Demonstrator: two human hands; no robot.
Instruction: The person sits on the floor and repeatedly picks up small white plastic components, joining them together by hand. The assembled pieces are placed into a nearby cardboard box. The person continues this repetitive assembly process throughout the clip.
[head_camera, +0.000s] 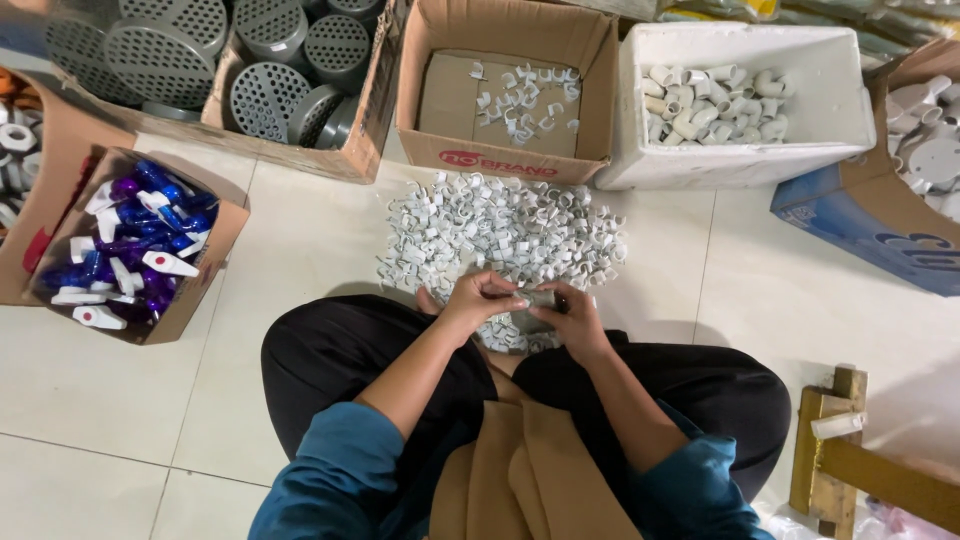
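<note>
Since both hands, left (478, 297) and right (572, 318), pinch one small grey part (537, 297) over the clip pile (503, 235), a slip (easy enough) would probably lose it among lookalikes.

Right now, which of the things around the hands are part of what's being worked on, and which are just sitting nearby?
In use:
- left hand and right hand, together on a small grey piece
- heap of white clips on the floor
- cardboard box with a few clips, probably

Lying about:
- white foam box of elbow fittings
- box of perforated grey discs
- box of blue and purple parts
- wooden stool
</note>
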